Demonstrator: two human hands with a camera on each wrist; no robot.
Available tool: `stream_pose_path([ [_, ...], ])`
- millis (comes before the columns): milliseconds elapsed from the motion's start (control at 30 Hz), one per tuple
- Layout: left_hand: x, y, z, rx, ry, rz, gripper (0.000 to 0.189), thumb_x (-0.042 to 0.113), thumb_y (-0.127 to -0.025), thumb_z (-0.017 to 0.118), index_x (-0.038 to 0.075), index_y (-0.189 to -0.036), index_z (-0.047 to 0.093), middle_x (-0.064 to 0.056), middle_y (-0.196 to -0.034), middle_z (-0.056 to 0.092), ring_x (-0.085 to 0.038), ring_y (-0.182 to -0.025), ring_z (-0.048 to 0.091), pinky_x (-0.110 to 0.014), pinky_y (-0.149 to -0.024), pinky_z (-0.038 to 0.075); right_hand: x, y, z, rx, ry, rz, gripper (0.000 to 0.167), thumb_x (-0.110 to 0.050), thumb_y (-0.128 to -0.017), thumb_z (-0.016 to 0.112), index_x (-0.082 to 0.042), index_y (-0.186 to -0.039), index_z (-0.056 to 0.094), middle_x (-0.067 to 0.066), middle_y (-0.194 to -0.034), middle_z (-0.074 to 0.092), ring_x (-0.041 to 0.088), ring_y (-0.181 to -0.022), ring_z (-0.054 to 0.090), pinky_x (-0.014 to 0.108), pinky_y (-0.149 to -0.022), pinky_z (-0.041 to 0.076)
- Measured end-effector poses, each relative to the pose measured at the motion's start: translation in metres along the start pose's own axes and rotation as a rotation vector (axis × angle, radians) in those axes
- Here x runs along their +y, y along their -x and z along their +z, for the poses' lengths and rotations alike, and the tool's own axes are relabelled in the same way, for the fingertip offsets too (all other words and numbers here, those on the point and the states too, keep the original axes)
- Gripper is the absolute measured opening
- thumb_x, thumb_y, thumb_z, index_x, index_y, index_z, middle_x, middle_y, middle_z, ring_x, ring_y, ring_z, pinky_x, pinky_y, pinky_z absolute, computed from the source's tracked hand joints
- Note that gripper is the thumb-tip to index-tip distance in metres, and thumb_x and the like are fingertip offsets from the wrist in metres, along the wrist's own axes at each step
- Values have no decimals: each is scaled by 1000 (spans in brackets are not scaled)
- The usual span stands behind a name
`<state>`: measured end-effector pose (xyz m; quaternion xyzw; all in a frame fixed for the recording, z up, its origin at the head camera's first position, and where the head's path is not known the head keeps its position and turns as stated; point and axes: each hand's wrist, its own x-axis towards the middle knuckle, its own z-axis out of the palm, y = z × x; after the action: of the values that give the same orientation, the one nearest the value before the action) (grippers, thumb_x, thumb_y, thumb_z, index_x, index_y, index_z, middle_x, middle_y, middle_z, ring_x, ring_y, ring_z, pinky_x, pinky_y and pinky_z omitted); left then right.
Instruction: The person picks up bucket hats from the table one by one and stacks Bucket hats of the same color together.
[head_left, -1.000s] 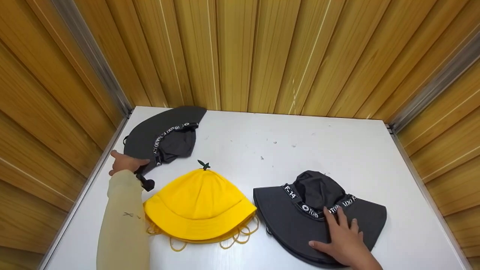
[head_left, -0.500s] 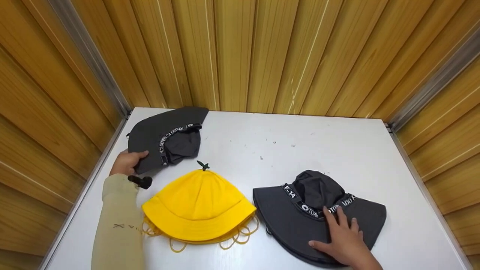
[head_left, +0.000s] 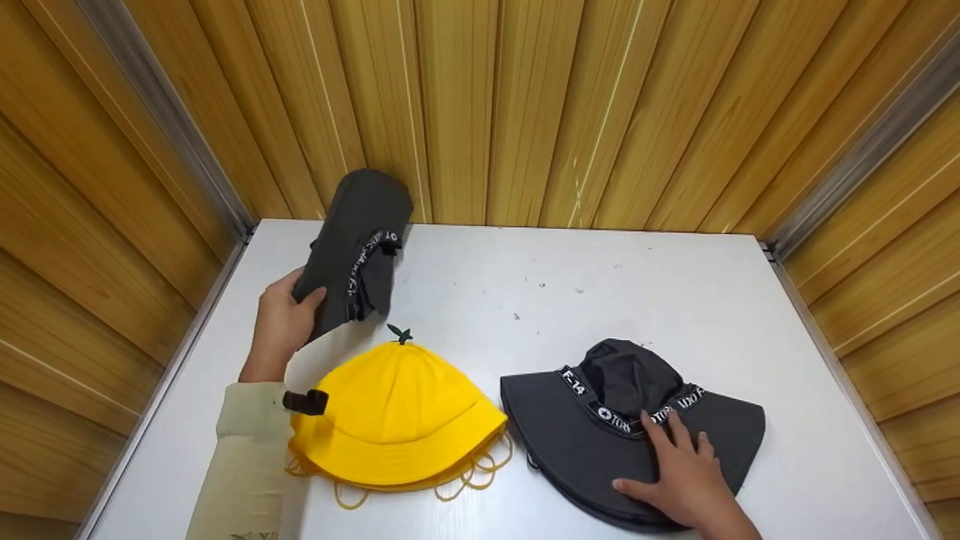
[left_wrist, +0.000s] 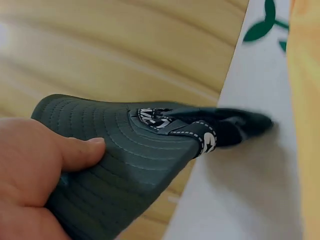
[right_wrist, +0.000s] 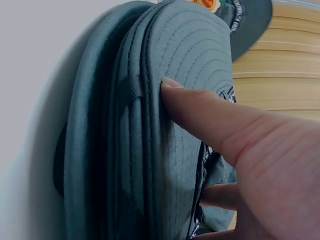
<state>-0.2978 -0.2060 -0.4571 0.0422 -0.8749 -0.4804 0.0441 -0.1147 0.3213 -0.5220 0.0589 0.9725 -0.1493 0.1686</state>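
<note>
My left hand (head_left: 281, 322) grips the brim of a dark grey sun hat (head_left: 364, 206), thumb on the upper face of the brim. The hat is tipped up at the back left, its crown hanging to the right; in the left wrist view its stitched brim (left_wrist: 120, 155) and lettered band show. My right hand (head_left: 686, 480) rests with spread fingers on the brim of another dark grey sun hat (head_left: 577, 450) with a white-lettered band. The right wrist view shows several brims (right_wrist: 192, 50) stacked under the thumb. Between the hands lies a yellow bucket hat (head_left: 405, 405) topped by a green sprout (head_left: 403, 334).
The hats lie on a white table (head_left: 555, 277) with small dark marks. Wood-patterned panels (head_left: 525, 112) stand behind and on both sides. Yellow cord loops (head_left: 450, 491) stick out below the yellow hat's brim. A black strap piece (head_left: 305, 403) juts from my left wrist.
My left hand has taken the brim of the back-left hat and lifted it, tilting it up and moving it rightward. The right hand, the yellow hat and the right-hand stack stay in place.
</note>
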Motion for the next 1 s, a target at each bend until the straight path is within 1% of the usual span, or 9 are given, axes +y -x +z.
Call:
stream_pose_path([
  [133, 19, 17, 15, 60, -90, 202, 39, 10, -104, 59, 11, -143, 61, -18, -138, 66, -39, -126, 63, -55, -108, 50, 0, -1, 1, 11, -11, -3, 127, -82, -66, 75, -8, -160, 32, 40, -162, 17, 82, -132, 14, 90, -99, 25],
  [300, 41, 39, 34, 93, -94, 352, 40, 6, -102, 61, 16, -140, 65, -13, -132, 70, -32, -118, 70, -48, -99, 57, 1, -2, -2, 20, -40, -3, 126, -79, -66, 77, -8, -160, 32, 39, -162, 16, 81, -133, 13, 90, -100, 23],
  [433, 57, 54, 50, 108, -86, 517, 40, 4, -99, 64, 17, -137, 68, -8, -123, 75, -23, -110, 73, -39, -95, 60, -1, 3, -13, 49, -70, 8, 123, -78, -70, 76, -7, -159, 31, 41, -162, 13, 78, -136, 11, 89, -103, 20],
  [533, 68, 65, 61, 115, -121, 636, 43, 2, -98, 65, 21, -137, 68, -4, -119, 76, -18, -109, 73, -33, -95, 60, -11, 11, -25, 83, -167, 14, 117, -75, -76, 74, -7, -160, 28, 38, -164, 10, 70, -144, 10, 87, -107, 18],
  [633, 76, 77, 71, 121, -179, 733, 51, -2, -96, 66, 25, -139, 66, -3, -121, 74, -19, -112, 73, -32, -94, 59, -31, 20, -34, 101, -412, -28, 101, -62, -85, 74, -12, -160, 29, 28, -168, 15, 56, -152, 16, 77, -116, 23],
  [767, 87, 92, 87, 148, -316, 891, 57, -3, -93, 69, 27, -141, 64, -9, -125, 72, -24, -110, 74, -32, -89, 61, -60, 28, -39, 54, -912, -191, 69, -27, -99, 70, -9, -157, 36, 14, -163, 36, 31, -150, 37, 44, -119, 42],
  [833, 93, 99, 96, 167, -391, 983, 56, -1, -93, 70, 27, -141, 64, -12, -125, 71, -27, -107, 75, -33, -87, 61, -70, 29, -38, -25, -1175, -340, 58, -13, -104, 58, -2, -156, 34, 11, -159, 44, 23, -147, 44, 35, -115, 47],
  [900, 97, 105, 104, 177, -444, 1071, 52, 5, -95, 70, 28, -142, 63, -14, -126, 71, -28, -106, 75, -35, -87, 62, -77, 28, -37, -153, -1427, -518, 50, -8, -109, 43, 0, -157, 30, 11, -159, 44, 22, -148, 44, 34, -116, 45],
  [1000, 100, 112, 114, 186, -497, 1191, 43, 17, -101, 64, 29, -142, 63, -14, -126, 71, -31, -103, 75, -38, -85, 63, -82, 22, -38, -384, -1729, -699, 48, -19, -114, 23, -9, -160, 28, 11, -161, 43, 27, -151, 40, 47, -122, 37],
])
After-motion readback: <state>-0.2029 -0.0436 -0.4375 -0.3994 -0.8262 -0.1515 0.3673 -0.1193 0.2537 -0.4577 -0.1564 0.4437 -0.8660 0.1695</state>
